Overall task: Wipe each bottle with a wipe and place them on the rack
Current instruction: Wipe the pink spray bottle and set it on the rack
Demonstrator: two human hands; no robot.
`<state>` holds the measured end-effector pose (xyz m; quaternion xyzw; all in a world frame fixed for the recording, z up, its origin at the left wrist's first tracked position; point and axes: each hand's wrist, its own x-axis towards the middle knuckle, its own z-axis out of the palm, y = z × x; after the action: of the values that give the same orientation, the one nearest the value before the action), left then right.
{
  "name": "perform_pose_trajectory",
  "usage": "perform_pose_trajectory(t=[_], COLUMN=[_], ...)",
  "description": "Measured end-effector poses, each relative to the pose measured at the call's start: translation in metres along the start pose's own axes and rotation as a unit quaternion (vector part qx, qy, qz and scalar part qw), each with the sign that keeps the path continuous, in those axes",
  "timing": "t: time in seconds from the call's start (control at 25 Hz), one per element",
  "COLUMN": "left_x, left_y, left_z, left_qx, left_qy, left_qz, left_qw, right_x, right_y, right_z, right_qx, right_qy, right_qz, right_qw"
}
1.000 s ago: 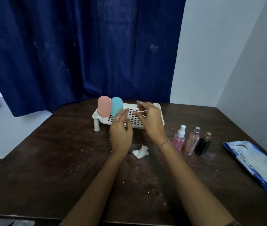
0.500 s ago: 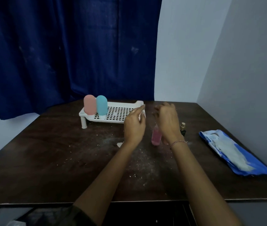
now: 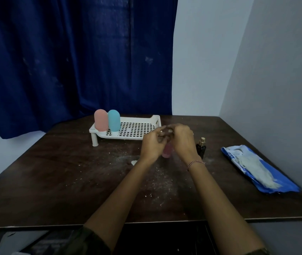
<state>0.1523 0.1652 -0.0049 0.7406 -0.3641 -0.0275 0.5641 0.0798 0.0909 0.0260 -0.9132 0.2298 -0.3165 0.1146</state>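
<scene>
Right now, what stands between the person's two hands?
In the head view, a pink bottle shows in the gap between the left hand and the right hand. Its top is hidden by them.

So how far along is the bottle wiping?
Done: the rounded pink bottle and rounded teal bottle stand on the white perforated plastic rack. In hand: left hand and right hand meet, fingers curled, over a small pink translucent bottle on the dark wooden table; grip unclear. Left: that one and the black gold-capped bottle, both off the rack.
</scene>
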Motion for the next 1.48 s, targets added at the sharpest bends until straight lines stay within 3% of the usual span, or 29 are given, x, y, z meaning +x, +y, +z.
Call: perform_pose_trajectory(t=[0.32, 0.52, 0.76, 0.88, 1.0, 1.08, 1.16, 1.24, 1.36, 1.48], left_x=[0.003, -0.004, -0.006, -0.006, -0.005, -0.004, -0.005, -0.006, -0.007, -0.004], left_y=[-0.017, -0.04, -0.059, -0.067, -0.068, -0.068, -0.069, -0.07, -0.072, -0.072], left_z=[-0.048, -0.064, -0.065, -0.066, -0.067, -0.065, -0.064, -0.063, -0.063, -0.064], left_qx=[0.025, -0.03, -0.141, -0.182, -0.212, -0.219, -0.215, -0.206, -0.197, -0.204], left_qy=[0.122, 0.215, 0.215, 0.209, 0.19, 0.16, 0.133, 0.115, 0.121, 0.133], left_qz=[-0.014, 0.029, -0.016, -0.049, -0.068, -0.067, -0.063, -0.054, -0.046, -0.055], left_qw=[0.992, 0.976, 0.966, 0.959, 0.956, 0.96, 0.966, 0.97, 0.972, 0.968], right_x=[-0.004, -0.026, -0.035, -0.04, -0.04, -0.035, -0.028, -0.02, -0.017, -0.027], right_y=[-0.024, -0.019, -0.01, -0.003, -0.002, -0.008, -0.019, -0.027, -0.031, -0.034], right_z=[0.033, 0.071, 0.093, 0.087, 0.078, 0.076, 0.075, 0.076, 0.082, 0.087], right_qx=[0.261, 0.184, 0.125, 0.226, 0.402, 0.446, 0.49, 0.467, 0.343, 0.293], right_qy=[0.07, -0.112, -0.224, -0.125, 0.019, 0.042, 0.008, -0.007, 0.046, 0.058], right_qz=[0.006, -0.093, -0.172, -0.117, 0.041, 0.082, 0.1, 0.091, 0.021, -0.04], right_qw=[0.963, 0.972, 0.951, 0.959, 0.915, 0.891, 0.866, 0.88, 0.938, 0.954])
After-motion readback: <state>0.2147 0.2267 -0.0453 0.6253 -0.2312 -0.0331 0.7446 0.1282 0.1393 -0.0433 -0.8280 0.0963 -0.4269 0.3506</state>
